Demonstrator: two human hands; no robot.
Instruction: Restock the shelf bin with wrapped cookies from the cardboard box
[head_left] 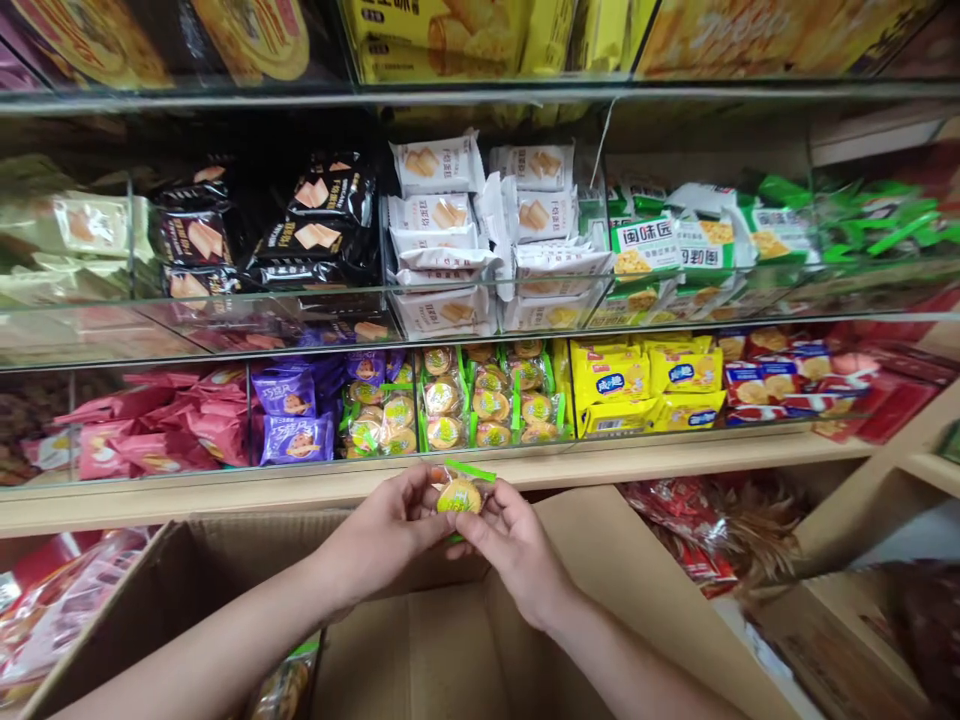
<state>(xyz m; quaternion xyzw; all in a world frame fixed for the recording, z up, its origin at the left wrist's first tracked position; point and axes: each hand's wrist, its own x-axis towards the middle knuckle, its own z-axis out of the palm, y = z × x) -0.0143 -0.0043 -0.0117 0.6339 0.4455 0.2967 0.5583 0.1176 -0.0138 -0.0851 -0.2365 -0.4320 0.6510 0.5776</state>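
A small round cookie pack (459, 497) in clear wrap with green edges is held in front of the lower shelf, above an open cardboard box (412, 640). My left hand (397, 515) pinches its left side between thumb and fingers. On the right side, my right hand (510, 535) grips it with the thumb in front. Similar cookie packs (444, 400) stand in stacks on the lower shelf just behind. Inside the box, at its lower left, lies another green-edged pack (285, 688), partly hidden by my left forearm.
Yellow packs (611, 380) and purple packs (292, 415) flank the cookie stacks behind a clear shelf front. White packs (439, 215) sit one shelf higher. Another cardboard box (840, 640) is at the lower right, near red bags (682, 520).
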